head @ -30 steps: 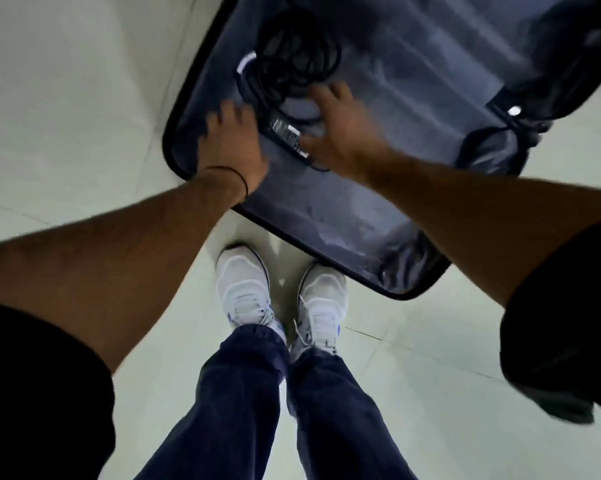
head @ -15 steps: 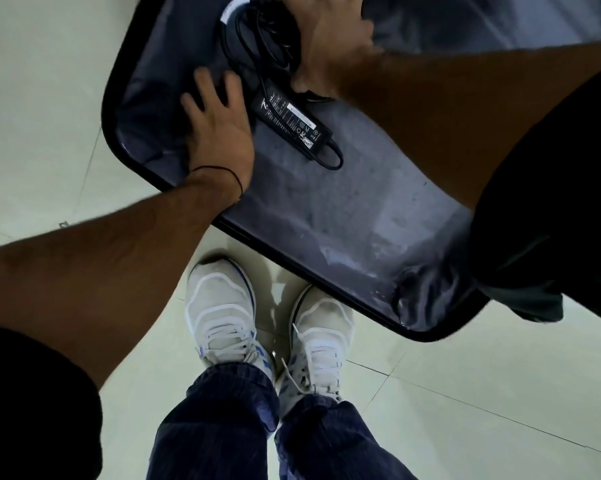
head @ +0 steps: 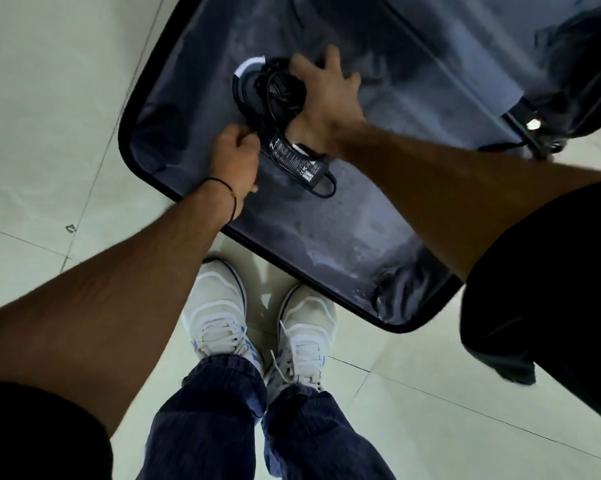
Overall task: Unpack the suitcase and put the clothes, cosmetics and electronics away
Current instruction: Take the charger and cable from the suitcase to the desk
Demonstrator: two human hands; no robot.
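An open suitcase point(head: 361, 237) lay on the glossy, pale tiled floor point(head: 50, 98), filling the view from 11 o'clock round to 3 o'clock. It had a dark, rounded rim and a soft grey fabric lining that was wrinkled and faintly shiny. In the shell's corner toward 10 o'clock sat a coiled cable point(head: 278, 95), a loose tangle of thin black rubbery cord. Joined to it at its 6 o'clock was the power adapter point(head: 294, 161), a flat black plastic brick with white printed lettering on its face. A short loop of cord curled out of the brick's end toward 5 o'clock.

The right hand point(head: 323, 98) came in from 3 o'clock and lay over the coil. Its fingers were fanned and bent round the bundle and its thumb was tucked down at the coil's lower side, gripping it. The left hand point(head: 235, 157) came in from 7 o'clock and touched the cord just at 9 o'clock of the adapter. Its fingers were curled tight, their tips hidden, so I could not tell whether they pinched the cord. A thin dark wrist band point(head: 224, 188) circled that wrist.

A curved white edge point(head: 249, 65) of some rounded dark object showed at 10 o'clock of the coil, partly under it. At 6 o'clock stood white mesh sneakers point(head: 219, 306) with blue trim and laces, below dark blue ribbed trousers point(head: 205, 410).
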